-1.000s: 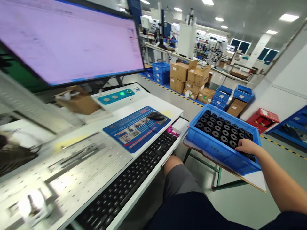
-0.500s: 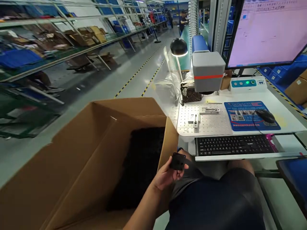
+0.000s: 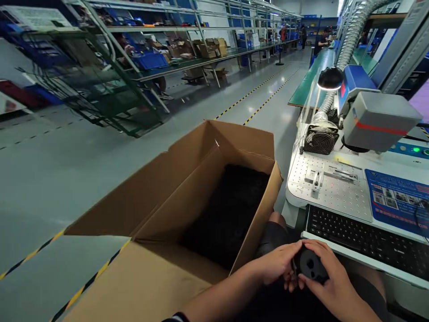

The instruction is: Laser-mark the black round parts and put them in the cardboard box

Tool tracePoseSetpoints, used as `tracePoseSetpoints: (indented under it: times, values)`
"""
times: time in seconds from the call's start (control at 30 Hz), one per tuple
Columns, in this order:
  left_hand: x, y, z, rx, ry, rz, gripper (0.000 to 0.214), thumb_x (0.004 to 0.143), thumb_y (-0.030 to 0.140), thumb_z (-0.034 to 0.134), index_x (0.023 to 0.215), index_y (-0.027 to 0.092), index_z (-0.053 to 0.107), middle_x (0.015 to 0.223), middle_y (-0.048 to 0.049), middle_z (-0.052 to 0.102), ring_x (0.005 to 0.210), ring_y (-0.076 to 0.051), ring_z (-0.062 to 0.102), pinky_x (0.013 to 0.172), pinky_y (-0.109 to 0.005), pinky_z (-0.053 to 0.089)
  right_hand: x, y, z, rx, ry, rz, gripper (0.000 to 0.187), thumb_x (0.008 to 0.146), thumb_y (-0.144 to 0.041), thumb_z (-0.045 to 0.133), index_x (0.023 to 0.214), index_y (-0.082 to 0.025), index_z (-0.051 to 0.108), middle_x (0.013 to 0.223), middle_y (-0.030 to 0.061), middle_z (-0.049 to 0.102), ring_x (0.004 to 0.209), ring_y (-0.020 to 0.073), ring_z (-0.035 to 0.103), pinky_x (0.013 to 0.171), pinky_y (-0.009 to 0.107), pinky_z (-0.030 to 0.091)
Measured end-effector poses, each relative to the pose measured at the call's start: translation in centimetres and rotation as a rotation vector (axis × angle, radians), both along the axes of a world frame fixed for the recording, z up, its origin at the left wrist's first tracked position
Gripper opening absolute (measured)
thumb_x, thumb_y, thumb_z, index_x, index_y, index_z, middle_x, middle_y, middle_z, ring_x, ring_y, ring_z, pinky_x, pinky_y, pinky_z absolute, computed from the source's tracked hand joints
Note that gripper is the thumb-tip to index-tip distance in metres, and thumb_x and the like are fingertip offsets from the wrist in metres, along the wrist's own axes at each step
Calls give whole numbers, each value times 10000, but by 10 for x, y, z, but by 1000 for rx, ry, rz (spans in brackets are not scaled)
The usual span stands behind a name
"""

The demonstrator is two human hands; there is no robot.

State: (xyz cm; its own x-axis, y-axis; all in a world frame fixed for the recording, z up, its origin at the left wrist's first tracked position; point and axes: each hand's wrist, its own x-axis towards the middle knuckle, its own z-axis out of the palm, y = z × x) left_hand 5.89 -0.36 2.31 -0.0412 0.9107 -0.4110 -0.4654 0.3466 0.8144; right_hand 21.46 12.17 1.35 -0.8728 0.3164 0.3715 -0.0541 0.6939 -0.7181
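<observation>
1. The left hand (image 3: 278, 264) is pinching the left side of a black round part (image 3: 317, 269) at the lower right of the frame; its upper fingers are lying along the top edge and its lower ones are curling in underneath.
2. The right hand (image 3: 335, 279) is cupping the part's other side, fingers arching over the top and thumb pressing near the bottom edge. The grip is spreading only as wide as the part.
3. The part's round face, with dark openings, is showing between the two hands. Whether the left fingers are also holding a second black piece: cannot tell.
4. An open cardboard box (image 3: 187, 192) is standing at lower centre, left of the hands. Black contents (image 3: 231, 210) are lying inside, too dark to separate into pieces. The left forearm is crossing in front of its lower right corner.
5. A keyboard (image 3: 362, 239) is resting just above the right hand in the frame.
6. Farther up at right, a perforated plate (image 3: 348, 197) is lying on the workbench, a grey machine head (image 3: 382, 120) is hanging above, and a black lamp (image 3: 330, 79) is glowing.
</observation>
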Motion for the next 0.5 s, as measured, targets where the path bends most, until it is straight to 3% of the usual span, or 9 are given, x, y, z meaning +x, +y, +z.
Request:
tracePoseSetpoints:
  times: [0.07, 0.13, 0.23, 0.27, 0.33, 0.4, 0.47, 0.5]
  values:
    - [-30, -12, -4, 34, 131, -50, 582, 925, 745, 382, 923, 204, 597, 653, -73, 671, 418, -166, 556, 385, -254, 377, -7, 17, 0, -4, 34, -68, 549, 815, -325, 752, 1333, -352, 570, 1353, 90, 619, 1261, 334, 605, 1041, 555, 552]
    - [-78, -28, -13, 31, 434, 116, 485, 899, 675, 517, 1071, 223, 537, 765, -48, 689, 511, -162, 585, 473, -255, 429, -15, 45, 6, 3, 64, -218, 490, 810, -381, 761, 1266, -306, 598, 1331, 107, 617, 1247, 334, 603, 1065, 552, 519]
    - [-172, -53, -43, -253, 1110, 417, 534, 860, 671, 451, 1094, 204, 562, 974, -100, 678, 828, -251, 674, 765, -360, 553, -31, 105, 21, 13, 47, -506, 463, 802, -463, 752, 1192, -255, 613, 1258, 112, 636, 1197, 320, 606, 1072, 522, 489]
    - [-207, -61, -58, -336, 1200, 446, 575, 826, 660, 449, 1086, 163, 574, 1014, -159, 659, 933, -326, 665, 876, -451, 536, -37, 127, 25, 19, 32, -583, 462, 797, -474, 747, 1176, -244, 616, 1233, 110, 641, 1171, 311, 609, 1058, 502, 494]
    - [-271, -78, -95, -419, 1300, 430, 686, 752, 592, 482, 1155, 46, 587, 1186, -302, 568, 1138, -482, 581, 1011, -606, 439, -49, 167, 31, 32, 3, -687, 469, 784, -466, 744, 1164, -222, 619, 1208, 114, 640, 1135, 297, 610, 1017, 458, 512]
    - [-323, -94, -136, -583, 1482, 275, 734, 790, 547, 383, 1283, 38, 573, 1394, -359, 420, 1219, -545, 522, 993, -649, 425, -64, 197, 32, 38, -27, -743, 487, 759, -438, 748, 1167, -203, 622, 1194, 121, 635, 1115, 290, 611, 980, 430, 527]
    - [-357, -107, -173, -657, 1557, 154, 715, 813, 516, 380, 1352, 82, 560, 1517, -351, 303, 1199, -573, 525, 924, -646, 457, -81, 216, 30, 39, -83, -752, 491, 744, -416, 748, 1167, -198, 628, 1194, 117, 632, 1105, 287, 614, 969, 424, 528]
    - [-366, -112, -187, -651, 1576, 118, 717, 808, 501, 405, 1368, 77, 548, 1512, -356, 314, 1187, -563, 541, 922, -632, 464, -90, 221, 29, 47, -114, -740, 489, 745, -411, 745, 1172, -201, 631, 1198, 111, 634, 1109, 286, 614, 976, 426, 521]
